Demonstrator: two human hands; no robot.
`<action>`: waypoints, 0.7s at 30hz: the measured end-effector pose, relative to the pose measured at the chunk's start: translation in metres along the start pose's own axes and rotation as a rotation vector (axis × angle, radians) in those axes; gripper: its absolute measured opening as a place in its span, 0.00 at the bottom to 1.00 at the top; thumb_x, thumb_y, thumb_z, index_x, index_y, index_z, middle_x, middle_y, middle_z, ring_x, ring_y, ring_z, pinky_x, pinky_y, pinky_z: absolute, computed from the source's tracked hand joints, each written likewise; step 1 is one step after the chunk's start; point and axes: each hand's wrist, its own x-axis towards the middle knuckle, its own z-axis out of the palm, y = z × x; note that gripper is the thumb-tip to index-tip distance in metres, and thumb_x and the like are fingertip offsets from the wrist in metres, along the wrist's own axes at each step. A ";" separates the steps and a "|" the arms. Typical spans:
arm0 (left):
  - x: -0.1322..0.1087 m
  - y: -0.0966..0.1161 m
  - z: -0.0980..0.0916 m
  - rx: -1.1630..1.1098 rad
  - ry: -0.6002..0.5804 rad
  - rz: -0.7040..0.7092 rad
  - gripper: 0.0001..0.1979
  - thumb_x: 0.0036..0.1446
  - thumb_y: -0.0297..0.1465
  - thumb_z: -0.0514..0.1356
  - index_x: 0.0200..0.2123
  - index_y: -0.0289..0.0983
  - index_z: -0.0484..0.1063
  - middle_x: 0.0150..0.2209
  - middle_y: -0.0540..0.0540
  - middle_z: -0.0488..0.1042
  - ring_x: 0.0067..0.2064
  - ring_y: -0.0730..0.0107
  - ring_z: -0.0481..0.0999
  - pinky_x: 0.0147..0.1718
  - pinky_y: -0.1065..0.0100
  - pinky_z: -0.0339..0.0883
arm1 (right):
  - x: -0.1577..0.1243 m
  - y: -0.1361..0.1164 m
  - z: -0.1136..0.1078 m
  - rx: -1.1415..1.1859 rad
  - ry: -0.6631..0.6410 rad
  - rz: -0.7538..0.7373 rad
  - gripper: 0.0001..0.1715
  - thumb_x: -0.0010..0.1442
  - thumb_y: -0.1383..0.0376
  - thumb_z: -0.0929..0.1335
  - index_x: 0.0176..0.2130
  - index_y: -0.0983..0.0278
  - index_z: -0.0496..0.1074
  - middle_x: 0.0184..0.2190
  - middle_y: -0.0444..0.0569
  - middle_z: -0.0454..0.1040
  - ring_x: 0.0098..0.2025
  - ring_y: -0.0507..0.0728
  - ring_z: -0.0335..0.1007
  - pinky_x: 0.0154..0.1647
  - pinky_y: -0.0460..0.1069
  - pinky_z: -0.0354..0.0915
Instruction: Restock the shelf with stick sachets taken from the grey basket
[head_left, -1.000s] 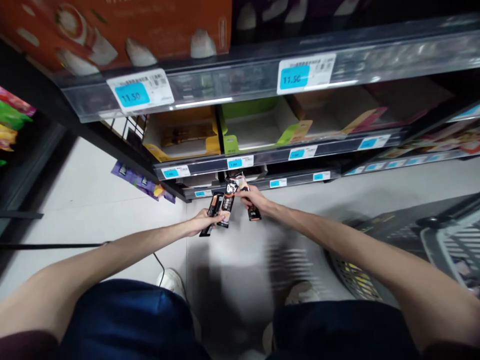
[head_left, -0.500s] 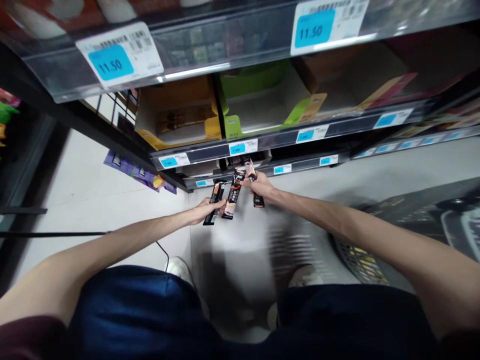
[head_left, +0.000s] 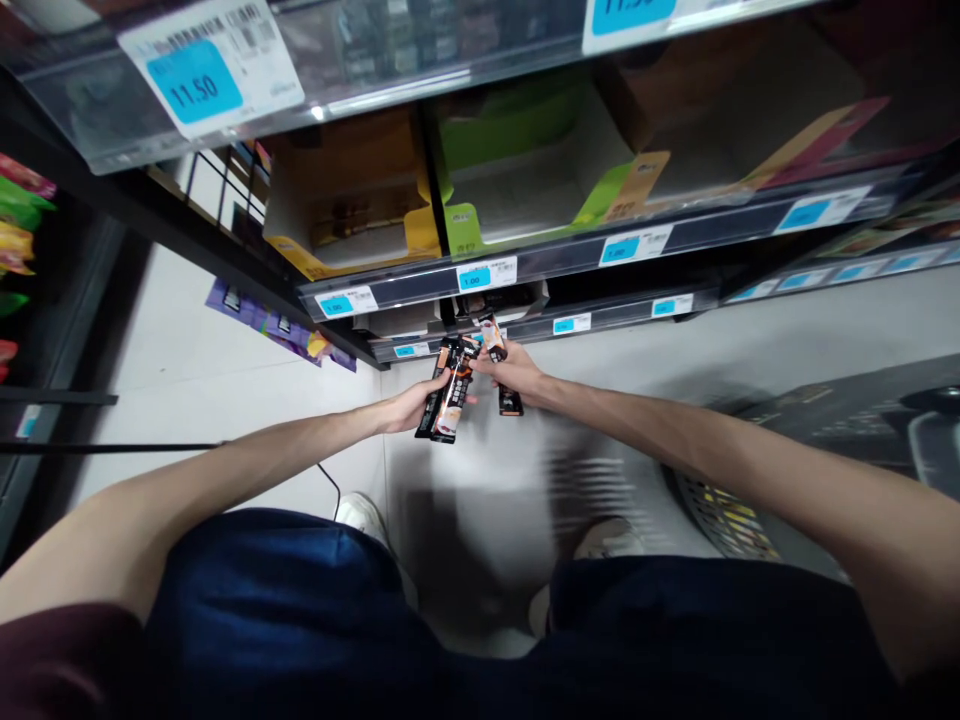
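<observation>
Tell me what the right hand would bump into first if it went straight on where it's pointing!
The right hand would probably meet the front black packet held in the left hand. They look very close, maybe touching; depth is hard to judge.

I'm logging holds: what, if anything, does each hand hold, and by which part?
The left hand holds overlapping black packets around their middles; the right hand holds what looks like one more packet, also around its middle.
</observation>
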 end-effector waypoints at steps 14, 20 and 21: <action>0.009 0.004 0.017 -0.056 -0.008 0.056 0.20 0.63 0.45 0.54 0.47 0.36 0.71 0.40 0.40 0.77 0.33 0.64 0.76 0.30 0.64 0.71 | -0.008 -0.007 -0.011 0.095 -0.013 0.014 0.20 0.47 0.59 0.76 0.34 0.62 0.64 0.25 0.38 0.63 0.23 0.47 0.56 0.19 0.44 0.61; 0.015 -0.001 0.013 0.016 0.229 0.201 0.05 0.61 0.31 0.59 0.38 0.38 0.64 0.38 0.43 0.77 0.32 0.68 0.77 0.23 0.72 0.66 | -0.005 -0.009 -0.014 0.090 0.032 0.033 0.20 0.48 0.62 0.76 0.34 0.62 0.64 0.23 0.38 0.62 0.21 0.46 0.53 0.18 0.44 0.58; 0.014 -0.001 0.012 0.026 0.234 0.204 0.06 0.61 0.30 0.59 0.40 0.38 0.64 0.40 0.42 0.77 0.33 0.67 0.78 0.25 0.71 0.68 | -0.005 -0.010 -0.014 0.094 0.026 0.037 0.20 0.48 0.62 0.76 0.34 0.62 0.63 0.22 0.37 0.62 0.21 0.46 0.52 0.18 0.43 0.57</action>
